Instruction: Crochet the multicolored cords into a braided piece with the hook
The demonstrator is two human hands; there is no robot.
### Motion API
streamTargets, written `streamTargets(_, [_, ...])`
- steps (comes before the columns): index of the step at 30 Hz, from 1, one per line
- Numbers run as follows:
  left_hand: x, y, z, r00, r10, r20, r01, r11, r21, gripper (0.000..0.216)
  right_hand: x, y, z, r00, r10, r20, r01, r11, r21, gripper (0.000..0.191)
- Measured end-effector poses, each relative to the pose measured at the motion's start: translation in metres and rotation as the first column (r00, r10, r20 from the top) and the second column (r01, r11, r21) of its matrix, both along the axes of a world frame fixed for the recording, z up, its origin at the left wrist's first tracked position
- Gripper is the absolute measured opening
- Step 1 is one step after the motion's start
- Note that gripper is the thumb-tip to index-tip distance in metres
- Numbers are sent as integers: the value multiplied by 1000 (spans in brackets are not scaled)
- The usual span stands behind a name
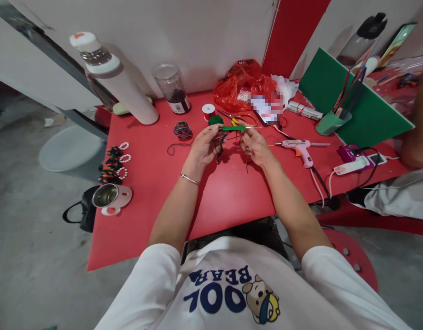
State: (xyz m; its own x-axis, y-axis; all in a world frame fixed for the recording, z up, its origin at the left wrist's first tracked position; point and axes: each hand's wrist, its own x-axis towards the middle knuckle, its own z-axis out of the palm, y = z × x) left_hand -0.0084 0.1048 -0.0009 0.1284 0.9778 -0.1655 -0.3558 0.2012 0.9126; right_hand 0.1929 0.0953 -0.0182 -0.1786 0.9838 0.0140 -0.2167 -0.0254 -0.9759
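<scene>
A green-handled crochet hook (pixel 234 129) lies level between my two hands above the table. My left hand (pixel 207 143) is closed, its thumb and fingers pinching the hook's left end. A narrow strip of dark multicolored yarn work (pixel 220 150) hangs beside these fingers. My right hand (pixel 255 145) is closed at the hook's right end, where a thin metal tip shows past the fingers. Loose yarn strands hang between the hands, and their exact path is too fine to make out. Just behind are a green yarn ball (pixel 215 120) and a multicolored yarn ball (pixel 182 130).
Behind the hands lie scissors (pixel 232 118), a white spool (pixel 208 110), a red plastic bag (pixel 237 82) and a phone (pixel 263 109). A pink glue gun (pixel 301 149) and power strip (pixel 352 165) are at right. Left stand a tall bottle (pixel 129 91) and a mug (pixel 124 196).
</scene>
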Motion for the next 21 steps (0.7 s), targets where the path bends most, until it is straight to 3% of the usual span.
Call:
streamTargets(6, [8,-4,1,998,-48,32,48,999,-16,13,-9,-1,-3,998,-37,-52,31,993,-111,61])
streamTargets(14, [7,-2,0,998,-39,39,41,998,-45,17,-7,1,-5,997,-39,-63,33,995,-93,61])
streamTargets(21, [-11,10,-2,991,128,37,-129,991,26,18,-5,5,-11,996,-86,1,86,995,-59,59])
